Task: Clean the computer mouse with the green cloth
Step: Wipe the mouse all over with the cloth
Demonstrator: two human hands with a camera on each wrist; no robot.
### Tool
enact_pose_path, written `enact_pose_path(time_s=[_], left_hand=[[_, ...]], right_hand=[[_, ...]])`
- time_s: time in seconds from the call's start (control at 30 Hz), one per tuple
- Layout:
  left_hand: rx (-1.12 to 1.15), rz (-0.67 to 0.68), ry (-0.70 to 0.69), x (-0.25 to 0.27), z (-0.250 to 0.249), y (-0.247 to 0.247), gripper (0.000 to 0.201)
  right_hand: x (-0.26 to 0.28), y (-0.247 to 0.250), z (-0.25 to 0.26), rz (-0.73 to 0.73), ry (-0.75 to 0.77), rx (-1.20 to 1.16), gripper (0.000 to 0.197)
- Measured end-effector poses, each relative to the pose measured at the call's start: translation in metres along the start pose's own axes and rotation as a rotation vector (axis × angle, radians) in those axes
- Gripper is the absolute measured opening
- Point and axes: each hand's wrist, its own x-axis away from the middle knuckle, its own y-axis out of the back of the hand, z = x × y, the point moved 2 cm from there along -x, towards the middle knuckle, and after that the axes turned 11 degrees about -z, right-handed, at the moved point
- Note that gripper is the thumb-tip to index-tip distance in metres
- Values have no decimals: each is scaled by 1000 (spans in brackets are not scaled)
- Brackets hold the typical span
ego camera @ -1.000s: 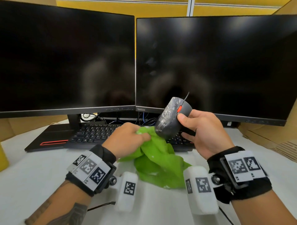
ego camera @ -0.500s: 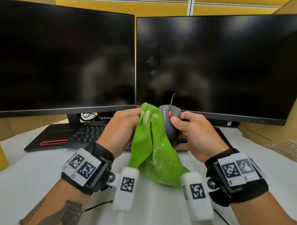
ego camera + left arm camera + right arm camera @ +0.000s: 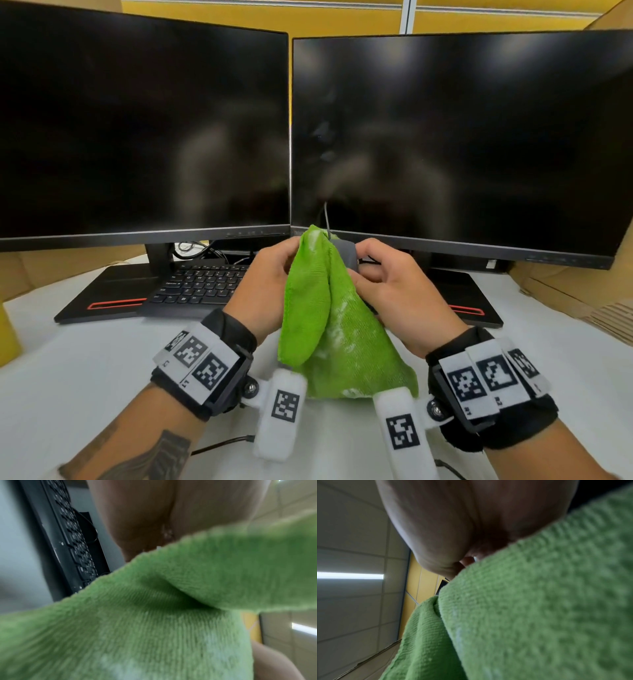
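- Mouse (image 3: pixel 346 255) is held raised between both hands, mostly covered by the green cloth (image 3: pixel 329 318); only a dark grey strip at its top is seen, touching the right fingertips.
- Green cloth is draped over the mouse and hangs down between the wrists, with whitish smears on its lower right fold; it fills both wrist views (image 3: pixel 154 622) (image 3: pixel 530 608).
- Left hand (image 3: pixel 270 291) is curled round the cloth's left edge, thumb side pressed against it.
- Right hand (image 3: pixel 397 291) is clenched on the mouse, fingers curled over its top and side, cloth touching the palm edge.
- Mouse cable (image 3: pixel 326 219) rises just beyond the fingertips.
- Keyboard (image 3: pixel 202 284) lies beyond the left hand.
- Two dark monitors (image 3: pixel 144 130) (image 3: pixel 462 137) stand farthest, side by side.
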Motion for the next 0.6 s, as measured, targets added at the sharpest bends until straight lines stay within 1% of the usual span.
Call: enact_pose_path(time_s=[0.13,0.27,0.37,0.47,0.6], left_hand=[[-21,-26,-62,-1,-4,5,25],[25,-39,-30,-3,-4,8,23],[77,4,-9,-3,-4,7,22],[127,54,-41,-1,-8,7,31],[110,55,-83,0,-9,7,49]], right_hand=[[-1,1,-1,26,38,-13,12],[-2,4,0,35,65,9,11],[-1,7,3,22,84,44,12],[-1,9,4,-10,73,23,11],[0,9,4,-8,29,6,13]])
